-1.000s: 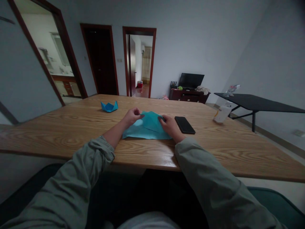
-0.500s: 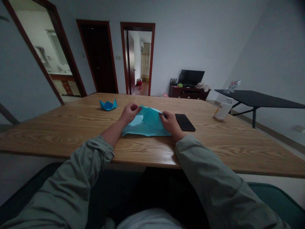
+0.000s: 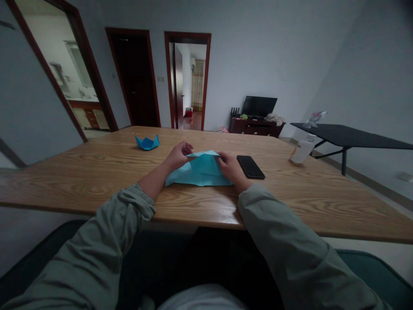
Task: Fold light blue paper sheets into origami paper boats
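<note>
A light blue sheet of paper (image 3: pixel 198 172) lies partly folded on the wooden table (image 3: pixel 97 172) in front of me. My left hand (image 3: pixel 177 156) pinches the paper's far left corner with closed fingers. My right hand (image 3: pixel 230 168) grips the far right part of the sheet, fingers curled on it. The far edge is lifted a little off the table between both hands. A finished blue folded paper shape (image 3: pixel 147 142) with pointed ends sits further off to the left.
A black phone (image 3: pixel 251 166) lies just right of my right hand. A white bottle (image 3: pixel 301 150) stands near the table's right edge. Beyond are a black side table (image 3: pixel 351 137), a TV stand with a screen (image 3: pixel 258 116), and open doorways.
The paper's far edge was raised half a second ago and now sits lower, folded toward me. Both hands stay on its far corners.
</note>
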`<state>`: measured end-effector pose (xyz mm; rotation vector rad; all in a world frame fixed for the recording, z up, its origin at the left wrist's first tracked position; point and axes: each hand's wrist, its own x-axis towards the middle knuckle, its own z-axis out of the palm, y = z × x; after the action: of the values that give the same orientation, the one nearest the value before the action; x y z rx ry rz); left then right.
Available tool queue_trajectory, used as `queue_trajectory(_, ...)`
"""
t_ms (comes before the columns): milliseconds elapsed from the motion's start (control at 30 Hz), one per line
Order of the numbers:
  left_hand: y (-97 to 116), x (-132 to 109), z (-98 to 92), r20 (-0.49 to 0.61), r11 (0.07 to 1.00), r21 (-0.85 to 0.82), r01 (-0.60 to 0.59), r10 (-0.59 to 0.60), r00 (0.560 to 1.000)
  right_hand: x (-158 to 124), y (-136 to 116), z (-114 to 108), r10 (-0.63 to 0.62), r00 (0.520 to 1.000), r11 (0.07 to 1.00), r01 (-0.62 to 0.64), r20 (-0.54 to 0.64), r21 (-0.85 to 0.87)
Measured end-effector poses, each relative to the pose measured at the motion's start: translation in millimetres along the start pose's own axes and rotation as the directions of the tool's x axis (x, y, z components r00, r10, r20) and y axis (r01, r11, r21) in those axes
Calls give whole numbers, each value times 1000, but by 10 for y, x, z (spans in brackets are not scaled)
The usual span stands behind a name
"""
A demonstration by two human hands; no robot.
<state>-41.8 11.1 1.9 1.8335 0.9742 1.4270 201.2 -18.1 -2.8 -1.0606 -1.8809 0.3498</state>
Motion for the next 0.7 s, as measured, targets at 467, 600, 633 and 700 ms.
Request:
queue_trajectory(467,-95,-62,47,265,988,99,117,-139,954,40,124,74,151,986,962,-132,-63,238)
queue_trajectory(600,-69,-68,27,331,979,173,111,-164,929,51,154,83,162,985,956,-145,-49,257)
queue_trajectory(633,-54,-72,22,328,978,187,93,-152,932,54,158,83,167,985,957,-149,-51,248)
queue_trajectory(700,-28,-80,11,315,975,217,55,-123,941,60,169,81,172,983,961,-153,-65,230)
